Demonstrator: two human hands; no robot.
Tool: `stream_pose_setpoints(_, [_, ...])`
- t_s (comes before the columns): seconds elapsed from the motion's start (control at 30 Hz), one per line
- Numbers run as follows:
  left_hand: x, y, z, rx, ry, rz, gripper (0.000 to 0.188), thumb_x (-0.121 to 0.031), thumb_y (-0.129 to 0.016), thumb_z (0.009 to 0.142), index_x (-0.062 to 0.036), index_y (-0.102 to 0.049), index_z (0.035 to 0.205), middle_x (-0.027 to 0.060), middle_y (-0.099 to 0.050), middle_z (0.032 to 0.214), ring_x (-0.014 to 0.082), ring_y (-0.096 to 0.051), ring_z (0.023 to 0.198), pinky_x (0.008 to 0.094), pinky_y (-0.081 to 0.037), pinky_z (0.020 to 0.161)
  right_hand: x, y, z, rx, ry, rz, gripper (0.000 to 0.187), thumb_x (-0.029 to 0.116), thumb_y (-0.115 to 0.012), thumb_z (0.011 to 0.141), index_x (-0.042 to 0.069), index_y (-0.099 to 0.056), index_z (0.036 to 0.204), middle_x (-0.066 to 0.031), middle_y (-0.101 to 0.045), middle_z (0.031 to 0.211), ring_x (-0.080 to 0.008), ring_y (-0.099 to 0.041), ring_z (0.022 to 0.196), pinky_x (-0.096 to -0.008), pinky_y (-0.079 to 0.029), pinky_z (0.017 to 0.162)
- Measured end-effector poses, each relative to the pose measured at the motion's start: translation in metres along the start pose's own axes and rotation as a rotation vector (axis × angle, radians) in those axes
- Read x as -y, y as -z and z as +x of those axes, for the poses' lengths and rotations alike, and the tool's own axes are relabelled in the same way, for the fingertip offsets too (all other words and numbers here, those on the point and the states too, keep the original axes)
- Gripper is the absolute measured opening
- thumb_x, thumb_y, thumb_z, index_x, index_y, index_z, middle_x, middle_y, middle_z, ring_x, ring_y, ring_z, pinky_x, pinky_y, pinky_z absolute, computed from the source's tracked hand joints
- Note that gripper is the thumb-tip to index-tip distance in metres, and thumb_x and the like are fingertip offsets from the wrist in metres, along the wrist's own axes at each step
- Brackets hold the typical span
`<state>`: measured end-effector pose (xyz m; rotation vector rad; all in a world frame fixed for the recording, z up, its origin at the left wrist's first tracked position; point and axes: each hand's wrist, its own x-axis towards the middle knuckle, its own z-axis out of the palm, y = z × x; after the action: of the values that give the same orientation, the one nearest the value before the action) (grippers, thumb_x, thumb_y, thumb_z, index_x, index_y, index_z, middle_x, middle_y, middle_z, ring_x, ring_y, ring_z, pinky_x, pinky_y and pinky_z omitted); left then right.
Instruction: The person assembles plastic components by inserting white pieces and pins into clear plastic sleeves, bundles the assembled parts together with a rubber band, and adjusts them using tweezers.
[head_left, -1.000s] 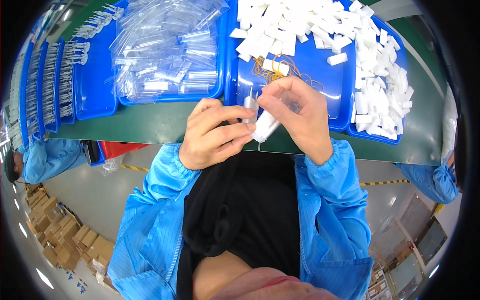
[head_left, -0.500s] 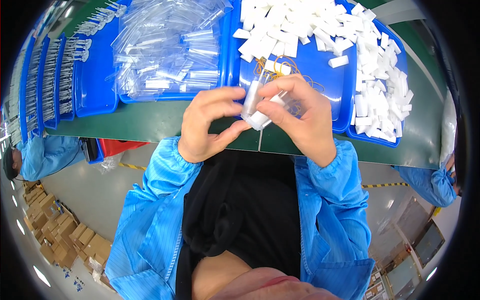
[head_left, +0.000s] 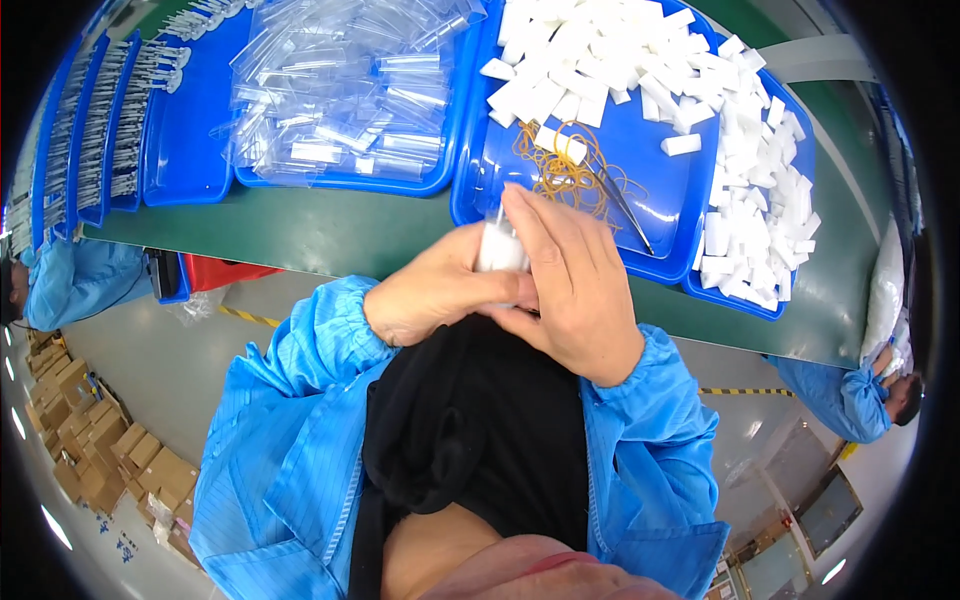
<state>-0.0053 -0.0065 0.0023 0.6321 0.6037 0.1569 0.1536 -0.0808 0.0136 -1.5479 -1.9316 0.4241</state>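
Observation:
Between my two hands sits a small white block with clear plastic round it (head_left: 502, 250); the fingers hide its lower part. My left hand (head_left: 435, 285) is closed on it from the left, thumb across the near side. My right hand (head_left: 572, 285) wraps it from the right, fingers bent over its far side. Both hands are in front of a blue tray (head_left: 490, 205) that holds heaped white blocks (head_left: 590, 60), tangled orange rubber bands (head_left: 575, 175) and a slender dark pointed tool (head_left: 628, 212).
A blue tray of clear plastic sleeves (head_left: 340, 100) lies to the left. Farther left, several narrow blue trays (head_left: 120, 130) hold rows of thin metal-looking parts. More white blocks (head_left: 755, 200) fill a right tray. Co-workers in blue sleeves (head_left: 90, 285) (head_left: 830, 395) are at both sides.
Both hands have drawn nearer my body with the white block and clear plastic, and have closed round it. The pointed tool in the tray now shows, uncovered by my right hand.

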Motion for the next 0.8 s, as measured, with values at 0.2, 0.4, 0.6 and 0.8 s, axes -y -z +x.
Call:
stream_pose_setpoints(0.2, [0.007, 0.008, -0.003, 0.044, 0.141, -0.112, 0.029, -0.017, -0.070, 0.091, -0.0043, -0.060, 0.115, 0.0029, -0.063, 0.103, 0.0093, -0.060, 0.095, 0.0224, -0.049, 0.077, -0.011, -0.003, -0.005, 0.006, 0.097, 0.018, 0.080, 0.016, -0.086, 0.058, 0.001, -0.054, 0.130, -0.0157, -0.057, 0.132, -0.0331, -0.060, 0.108, -0.0416, -0.047, 0.089])
stream_pose_setpoints(0.4, [0.015, 0.022, -0.008, -0.030, -0.219, 0.008, 0.016, -0.009, -0.070, 0.089, -0.0032, -0.060, 0.101, 0.0052, -0.065, 0.092, 0.0122, -0.065, 0.084, 0.0260, -0.053, 0.073, -0.023, 0.016, 0.021, 0.028, 0.070, 0.293, 0.061, 0.024, -0.079, 0.076, 0.008, -0.058, 0.131, -0.0127, -0.061, 0.126, -0.0314, -0.058, 0.111, -0.0388, -0.045, 0.093])
stream_pose_setpoints(0.6, [0.002, 0.019, -0.001, -0.377, -0.488, 0.694, 0.026, -0.003, -0.078, 0.079, -0.0023, -0.060, 0.097, 0.0040, -0.067, 0.087, 0.0098, -0.064, 0.083, 0.0252, -0.052, 0.073, -0.092, 0.013, 0.046, 0.013, 0.141, -0.451, 0.026, 0.003, -0.069, 0.083, 0.011, -0.071, 0.107, -0.0033, -0.059, 0.092, -0.0226, -0.056, 0.088, -0.0354, -0.044, 0.077])
stream_pose_setpoints(0.8, [-0.007, 0.018, 0.003, -0.433, -0.632, 0.729, 0.028, -0.005, -0.082, 0.075, -0.0028, -0.063, 0.095, 0.0044, -0.068, 0.088, 0.0101, -0.064, 0.082, 0.0255, -0.052, 0.074, -0.082, 0.045, 0.048, -0.193, 0.177, -0.332, 0.012, 0.010, -0.073, 0.082, 0.010, -0.069, 0.093, -0.0046, -0.059, 0.088, -0.0230, -0.055, 0.086, -0.0363, -0.042, 0.074])
